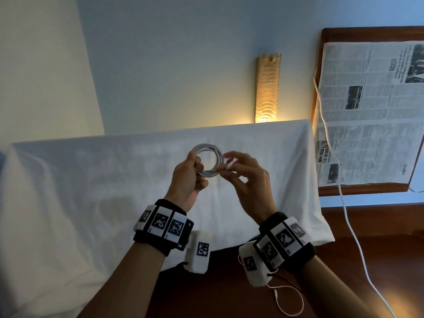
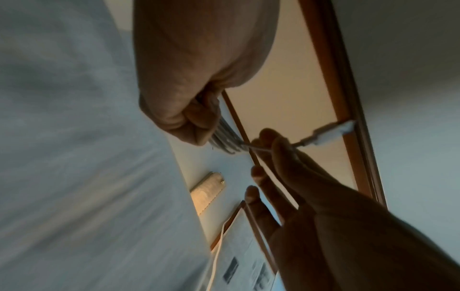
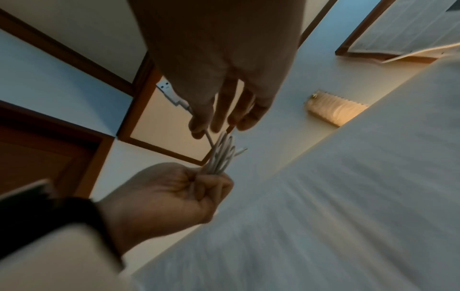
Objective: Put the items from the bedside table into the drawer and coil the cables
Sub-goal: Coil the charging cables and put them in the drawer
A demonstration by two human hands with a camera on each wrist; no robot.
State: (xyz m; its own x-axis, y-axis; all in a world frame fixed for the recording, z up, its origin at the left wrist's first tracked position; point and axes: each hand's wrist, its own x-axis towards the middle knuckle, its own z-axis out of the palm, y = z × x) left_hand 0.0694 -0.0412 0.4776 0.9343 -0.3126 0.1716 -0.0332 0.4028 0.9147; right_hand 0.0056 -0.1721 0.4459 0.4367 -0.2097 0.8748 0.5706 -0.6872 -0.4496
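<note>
A person's left hand (image 1: 187,177) is clenched around the near-left side of a white cable coil (image 1: 207,162), held up in the air in front of a white pillow (image 1: 91,180), so that the stacked loops stand out above and to the right of the fist. To the right, the right hand (image 1: 246,177) pinches the cable's loose tail between thumb and forefinger just where it meets the coil, its other fingers spread and holding nothing; the left wrist view shows the plug end (image 2: 331,132) sticking out past those fingers. The risk, as it appears, sits in that short tail: if the pinch slips before the end is tucked or wrapped, the springy loops may fan open in the fist and the coil may come apart. A tug too hard could also drag loops out of the clenched fingers. Farther right, a second white cable (image 1: 339,180) hangs uncoiled past a framed newspaper (image 1: 367,111) over dark wood, and a thin wire (image 1: 291,301) curls below the right wrist. No drawer is visible in any view.
</note>
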